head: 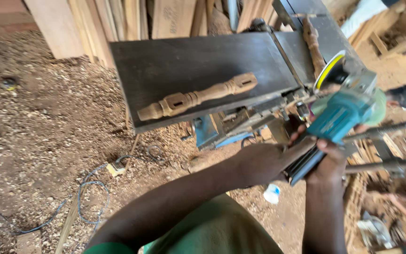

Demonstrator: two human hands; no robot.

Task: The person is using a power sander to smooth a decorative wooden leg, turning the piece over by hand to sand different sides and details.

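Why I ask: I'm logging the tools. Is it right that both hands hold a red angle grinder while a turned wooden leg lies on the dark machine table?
Not quite: the head view shows a teal angle grinder, not a red one. Both the left hand and right hand hold it, and the turned wooden leg lies on the dark machine table.

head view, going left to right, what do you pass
blue cable on the sawdust floor → turned wooden leg on the dark table → left hand → teal angle grinder in the right hand
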